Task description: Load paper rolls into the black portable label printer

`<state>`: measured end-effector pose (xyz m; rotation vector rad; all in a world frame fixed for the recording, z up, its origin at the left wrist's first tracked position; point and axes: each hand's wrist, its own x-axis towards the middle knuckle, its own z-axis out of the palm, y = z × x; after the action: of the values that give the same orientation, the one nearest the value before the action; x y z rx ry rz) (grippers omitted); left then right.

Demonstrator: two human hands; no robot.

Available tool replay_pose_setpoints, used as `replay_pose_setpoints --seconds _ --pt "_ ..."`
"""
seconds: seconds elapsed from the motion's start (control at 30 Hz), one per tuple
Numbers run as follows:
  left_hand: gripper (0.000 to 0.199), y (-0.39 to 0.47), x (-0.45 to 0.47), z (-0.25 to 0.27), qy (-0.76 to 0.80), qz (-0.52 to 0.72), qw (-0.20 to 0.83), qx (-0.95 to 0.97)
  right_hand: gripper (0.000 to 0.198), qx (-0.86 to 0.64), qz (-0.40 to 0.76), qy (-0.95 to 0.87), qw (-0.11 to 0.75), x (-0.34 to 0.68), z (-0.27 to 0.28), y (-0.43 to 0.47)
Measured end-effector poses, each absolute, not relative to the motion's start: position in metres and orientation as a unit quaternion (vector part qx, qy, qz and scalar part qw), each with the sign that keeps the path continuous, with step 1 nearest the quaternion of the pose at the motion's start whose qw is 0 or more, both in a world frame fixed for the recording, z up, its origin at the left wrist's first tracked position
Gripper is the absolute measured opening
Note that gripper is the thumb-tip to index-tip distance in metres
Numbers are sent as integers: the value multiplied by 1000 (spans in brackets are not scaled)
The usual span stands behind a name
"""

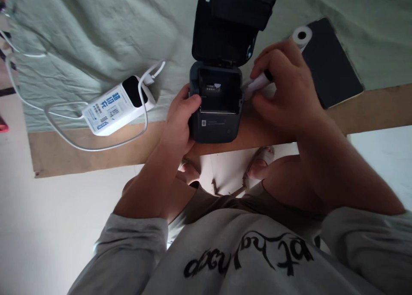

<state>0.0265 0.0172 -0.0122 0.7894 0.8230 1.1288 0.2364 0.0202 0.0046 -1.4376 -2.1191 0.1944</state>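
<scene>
A small dark label printer (219, 125) stands at the table's front edge with its lid (230, 29) tipped back, so its paper bay is exposed. My left hand (182, 115) grips the printer's left side, the thumb over the bay's rim. Just right of the bay, my right hand (286, 85) pinches a small white paper roll (257, 84) with a dark core end. The roll is close to the printer's right wall; whether they touch I cannot tell. Behind the right hand, another white paper roll (301, 35) stands on end beside a dark flat tablet-like case (333, 63).
A white power bank (112, 108) with a dark display lies left, its white cable (96, 149) looping over the table edge. Wrinkled green cloth (106, 33) covers most of the table, leaving a bare wooden strip (80, 151) along the front. My legs are below the edge.
</scene>
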Motion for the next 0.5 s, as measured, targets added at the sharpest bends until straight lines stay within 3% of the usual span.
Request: replay_pose_setpoints --seconds 0.13,0.3,0.5 --pt "19 18 26 -12 364 498 705 351 36 -543 28 -773 327 239 8 18" --pt "17 17 25 -13 353 505 711 340 68 -537 74 -794 275 246 15 15" --pt "16 19 24 -20 349 504 702 363 55 -521 93 -815 234 243 9 17"
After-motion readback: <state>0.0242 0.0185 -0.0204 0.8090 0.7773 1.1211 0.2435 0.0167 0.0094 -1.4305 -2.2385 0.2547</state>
